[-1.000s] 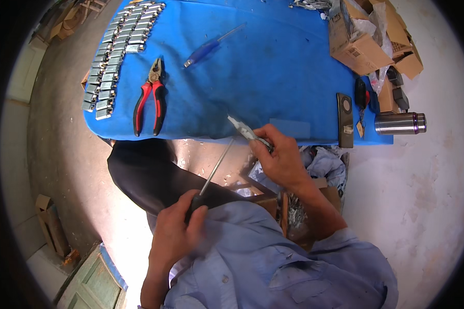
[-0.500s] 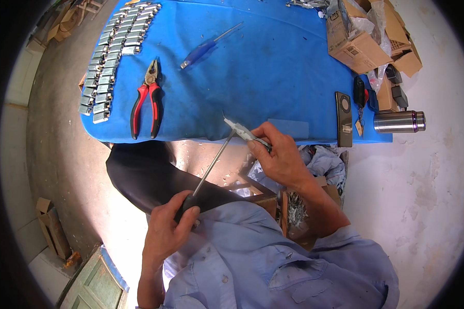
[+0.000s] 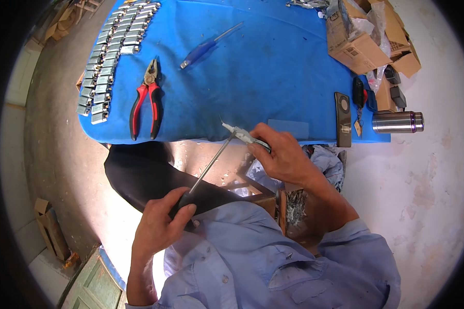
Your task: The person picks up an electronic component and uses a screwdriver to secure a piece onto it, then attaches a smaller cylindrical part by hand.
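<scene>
My left hand (image 3: 159, 219) is closed around the dark handle of a screwdriver (image 3: 210, 165). Its long metal shaft slants up to the right, and the tip meets a pale grey metal part (image 3: 238, 133). That part is narrow and irregular, with a thin wire-like point at its far end. Its near end is pinched in the fingers of my right hand (image 3: 279, 154), where something dark shows. Both hands are just off the near edge of the blue-covered table (image 3: 273, 67), above my lap. How the tip sits on the part is too small to tell.
Red-and-black pliers (image 3: 149, 100) and a blue screwdriver (image 3: 201, 52) lie on the table. Several metal pieces (image 3: 104, 80) stand in rows at left. A phone (image 3: 343, 119), keys (image 3: 359, 98), steel flask (image 3: 398, 122) and cardboard box (image 3: 358, 51) are at right. Below, a box holds metal scraps (image 3: 295, 207).
My left hand has shifted slightly left and down with the screwdriver. The grey part has tilted a little in my right hand, its far end moving left and down.
</scene>
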Action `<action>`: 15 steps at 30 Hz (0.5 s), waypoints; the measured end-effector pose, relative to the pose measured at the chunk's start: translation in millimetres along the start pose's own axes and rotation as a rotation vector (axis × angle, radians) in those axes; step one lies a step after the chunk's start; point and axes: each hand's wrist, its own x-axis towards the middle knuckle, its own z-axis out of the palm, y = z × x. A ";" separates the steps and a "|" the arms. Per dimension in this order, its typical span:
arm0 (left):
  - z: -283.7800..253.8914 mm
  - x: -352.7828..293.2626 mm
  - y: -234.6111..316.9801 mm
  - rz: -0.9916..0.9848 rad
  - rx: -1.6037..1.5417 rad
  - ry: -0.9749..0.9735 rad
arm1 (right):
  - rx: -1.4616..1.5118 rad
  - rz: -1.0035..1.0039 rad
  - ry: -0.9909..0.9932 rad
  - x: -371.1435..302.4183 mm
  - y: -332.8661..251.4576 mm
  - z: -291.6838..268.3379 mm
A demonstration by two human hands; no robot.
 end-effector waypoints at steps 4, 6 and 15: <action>-7.4 5.7 -10.6 -0.149 -0.273 -0.130 | -0.029 -0.045 0.008 1.6 2.8 -0.9; -10.1 9.1 -13.3 -0.235 -0.450 -0.210 | -0.025 -0.116 0.060 2.3 6.1 1.5; 12.9 8.9 -30.3 -0.265 -0.731 -0.241 | -0.016 -0.088 0.054 3.5 4.2 1.7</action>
